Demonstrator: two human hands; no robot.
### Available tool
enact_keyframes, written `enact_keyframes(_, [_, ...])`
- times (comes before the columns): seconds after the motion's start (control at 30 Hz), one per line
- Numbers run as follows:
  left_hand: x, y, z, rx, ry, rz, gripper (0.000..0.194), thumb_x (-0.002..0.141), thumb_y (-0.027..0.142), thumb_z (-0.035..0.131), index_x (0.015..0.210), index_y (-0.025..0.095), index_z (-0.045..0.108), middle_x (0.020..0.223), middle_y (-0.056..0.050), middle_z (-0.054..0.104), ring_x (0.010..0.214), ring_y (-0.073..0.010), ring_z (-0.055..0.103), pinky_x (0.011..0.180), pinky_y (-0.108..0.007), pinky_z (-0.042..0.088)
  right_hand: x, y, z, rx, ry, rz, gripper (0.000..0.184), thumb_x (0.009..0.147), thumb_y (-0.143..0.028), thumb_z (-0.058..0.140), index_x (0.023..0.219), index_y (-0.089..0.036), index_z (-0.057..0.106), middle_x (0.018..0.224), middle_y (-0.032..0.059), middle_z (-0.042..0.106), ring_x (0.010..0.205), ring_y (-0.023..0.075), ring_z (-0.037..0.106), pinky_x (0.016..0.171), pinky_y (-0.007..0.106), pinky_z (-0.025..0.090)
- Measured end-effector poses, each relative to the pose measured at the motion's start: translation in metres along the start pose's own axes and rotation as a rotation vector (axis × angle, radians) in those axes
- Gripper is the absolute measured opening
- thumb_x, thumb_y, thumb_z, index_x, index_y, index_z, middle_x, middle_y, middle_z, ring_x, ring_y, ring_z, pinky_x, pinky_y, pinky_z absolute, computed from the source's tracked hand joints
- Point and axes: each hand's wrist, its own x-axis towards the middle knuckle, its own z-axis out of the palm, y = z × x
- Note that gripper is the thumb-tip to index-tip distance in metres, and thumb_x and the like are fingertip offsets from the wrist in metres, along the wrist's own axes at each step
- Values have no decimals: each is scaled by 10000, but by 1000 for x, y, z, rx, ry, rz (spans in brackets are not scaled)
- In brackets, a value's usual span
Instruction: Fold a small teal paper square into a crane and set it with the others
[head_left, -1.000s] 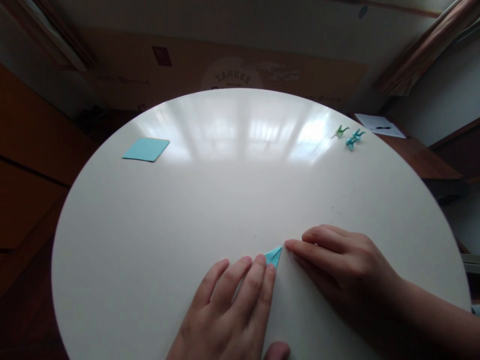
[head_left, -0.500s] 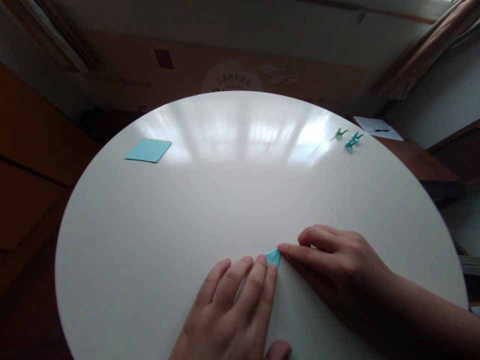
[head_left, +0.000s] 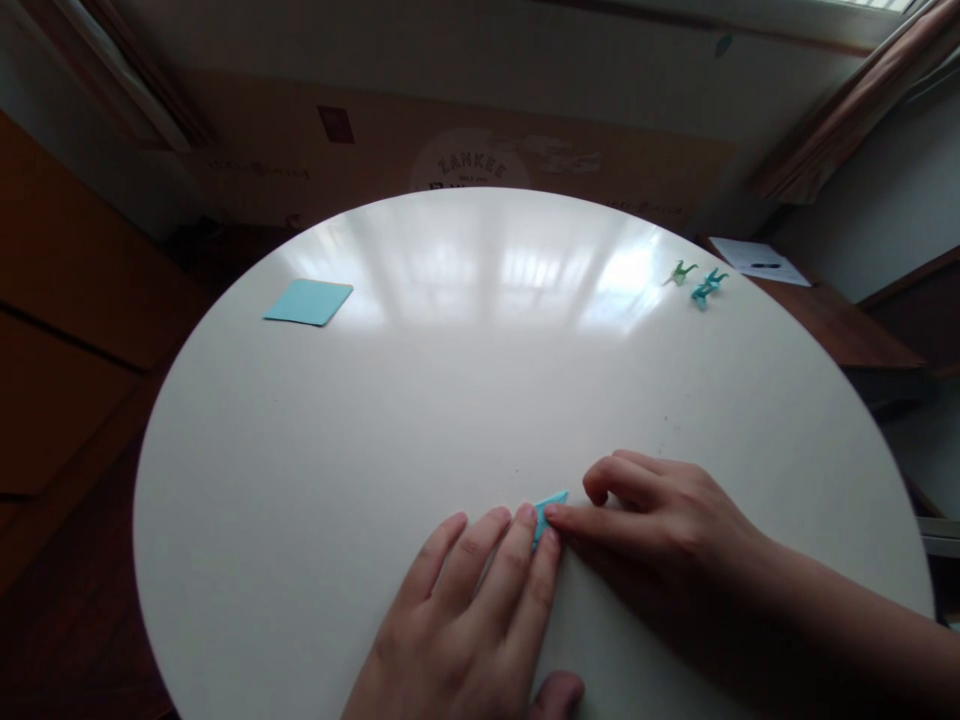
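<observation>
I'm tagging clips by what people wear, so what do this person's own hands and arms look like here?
Both the left hand and the right hand are ungloved, and I see no rings. The right forearm is bare, with no sleeve, watch or bracelet in view. The left forearm is out of frame. Nail details are too small to judge.

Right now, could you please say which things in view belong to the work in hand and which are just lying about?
In use:
small blue paper
left hand, resting on it
right hand, touching it

Apparently lying about:
blue square paper
green folded figure
blue folded figures
white sheet
pen
</observation>
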Motion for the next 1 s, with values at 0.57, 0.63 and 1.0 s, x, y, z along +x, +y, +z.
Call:
enact_keyframes(0.57, [0,6,-11,-57,-20,-115,501,929,510,540,1337,230,622,1306,-93,644,1179,-300,557,1020,-453,436,-1,11,1,130,62,32,364,923,-192,593,1281,-223,652,971,78,613,824,177,553,718,322,495])
enact_keyframes(0.63, [-1,6,-13,-68,-25,-95,498,937,490,537,1350,222,614,1329,-89,644,1192,-304,562,1026,-466,438,0,9,1,99,25,46,349,923,-200,606,1264,-236,667,993,82,623,842,184,555,742,338,497])
enact_keyframes(1.0, [-2,6,-29,-126,141,-175,400,927,218,561,1320,165,612,1293,-110,674,1158,-295,631,939,-472,553,17,-11,-13,301,-141,351,99,839,-144,688,893,-214,733,914,33,666,875,170,588,780,292,466])
